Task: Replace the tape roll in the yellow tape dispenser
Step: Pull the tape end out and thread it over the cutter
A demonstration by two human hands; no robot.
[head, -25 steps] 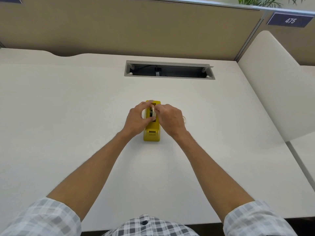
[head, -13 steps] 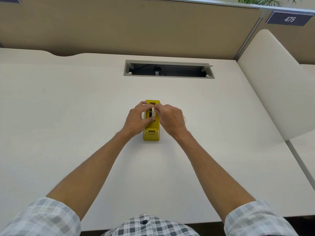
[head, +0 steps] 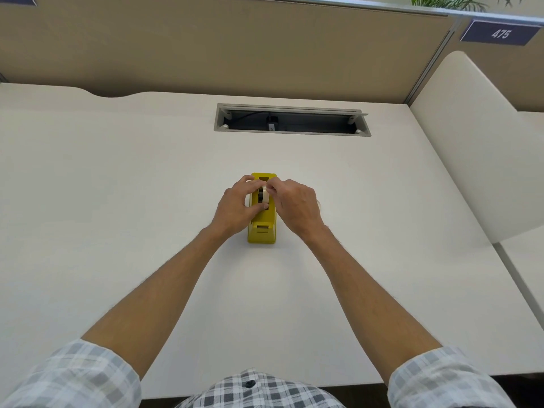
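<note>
The yellow tape dispenser [head: 262, 232] stands in the middle of the white desk [head: 117, 201], its cutter end toward me. A whitish tape roll [head: 264, 195] with a dark core sits in the dispenser's slot. My left hand [head: 235, 209] grips the roll from the left, thumb under it. My right hand [head: 297, 209] pinches the roll's top right edge with its fingertips. Just right of my right hand, a pale round thing [head: 319, 205] peeks out, mostly hidden; I cannot tell what it is.
An open cable slot [head: 291, 120] with a plug inside runs along the back of the desk. Beige partition walls [head: 235, 48] stand behind, and a rounded white divider [head: 477, 148] closes the right side. A sign reading 475 [head: 500, 33] hangs top right.
Both hands stay on the roll at the dispenser. The fingers have shifted slightly on the roll; nothing else has moved.
</note>
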